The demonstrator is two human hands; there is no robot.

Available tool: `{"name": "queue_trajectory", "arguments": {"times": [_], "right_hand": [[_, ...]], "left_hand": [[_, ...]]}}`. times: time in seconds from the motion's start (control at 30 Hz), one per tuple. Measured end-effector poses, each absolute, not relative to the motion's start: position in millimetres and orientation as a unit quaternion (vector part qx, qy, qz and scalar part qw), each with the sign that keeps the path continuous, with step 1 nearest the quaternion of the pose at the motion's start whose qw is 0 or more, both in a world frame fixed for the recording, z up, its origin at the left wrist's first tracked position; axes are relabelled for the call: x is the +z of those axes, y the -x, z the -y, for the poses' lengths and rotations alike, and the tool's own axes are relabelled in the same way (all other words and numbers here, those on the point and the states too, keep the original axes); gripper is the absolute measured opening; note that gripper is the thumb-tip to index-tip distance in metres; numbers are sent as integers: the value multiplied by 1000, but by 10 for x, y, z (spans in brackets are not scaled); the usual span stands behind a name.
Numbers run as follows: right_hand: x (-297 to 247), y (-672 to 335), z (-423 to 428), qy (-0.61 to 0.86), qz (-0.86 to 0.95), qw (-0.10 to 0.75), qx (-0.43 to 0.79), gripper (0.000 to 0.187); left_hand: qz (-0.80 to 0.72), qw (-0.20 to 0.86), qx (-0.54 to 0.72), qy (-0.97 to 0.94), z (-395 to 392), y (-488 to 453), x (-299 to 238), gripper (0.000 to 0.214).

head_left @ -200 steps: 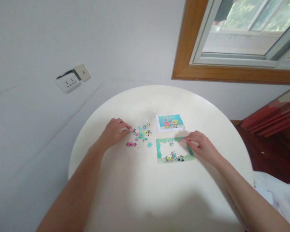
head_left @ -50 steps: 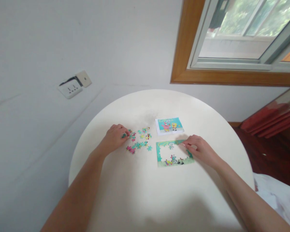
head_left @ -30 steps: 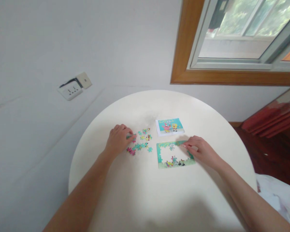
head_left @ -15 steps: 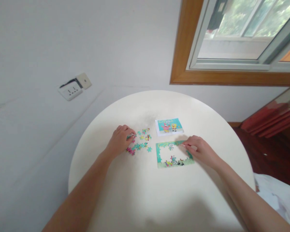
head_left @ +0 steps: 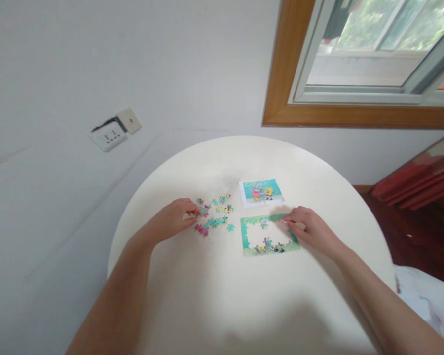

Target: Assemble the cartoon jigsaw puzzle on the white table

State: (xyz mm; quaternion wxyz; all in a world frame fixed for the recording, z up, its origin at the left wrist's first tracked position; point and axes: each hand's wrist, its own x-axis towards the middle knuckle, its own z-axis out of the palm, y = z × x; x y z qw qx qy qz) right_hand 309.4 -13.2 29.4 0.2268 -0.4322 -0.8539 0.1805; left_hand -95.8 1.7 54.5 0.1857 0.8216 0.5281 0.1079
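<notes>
Several loose jigsaw pieces (head_left: 216,223) in teal, pink and yellow lie in a loose pile left of the puzzle. My left hand (head_left: 177,218) is at the pile's left edge, thumb and forefinger slightly apart, with no piece visible between them. Right of the pile is a partly assembled jigsaw puzzle (head_left: 246,236): its border is joined round a bare middle, and cartoon figures show along the bottom. My right hand (head_left: 305,227) covers its upper right corner, fingertips pinched together at the inner edge. Whatever they pinch is too small to make out.
Behind the puzzle lies a picture card (head_left: 262,192) with a pink and a yellow cartoon figure. Everything sits on a round white table (head_left: 207,286) against a wall with a power socket (head_left: 109,135). A wood-framed window (head_left: 284,74) is at upper right.
My left hand has drawn back to the left and slightly toward me, uncovering pieces at the pile's left side. My right hand stays at the puzzle's upper right corner. The view has shifted slightly.
</notes>
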Motion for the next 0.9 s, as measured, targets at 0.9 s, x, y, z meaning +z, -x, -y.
{"name": "queue_trajectory", "arguments": {"times": [0.9], "right_hand": [[301, -3110, 114, 438, 845, 245, 185, 25]], "left_hand": [[-601, -11, 216, -769, -203, 715, 105, 37]]}}
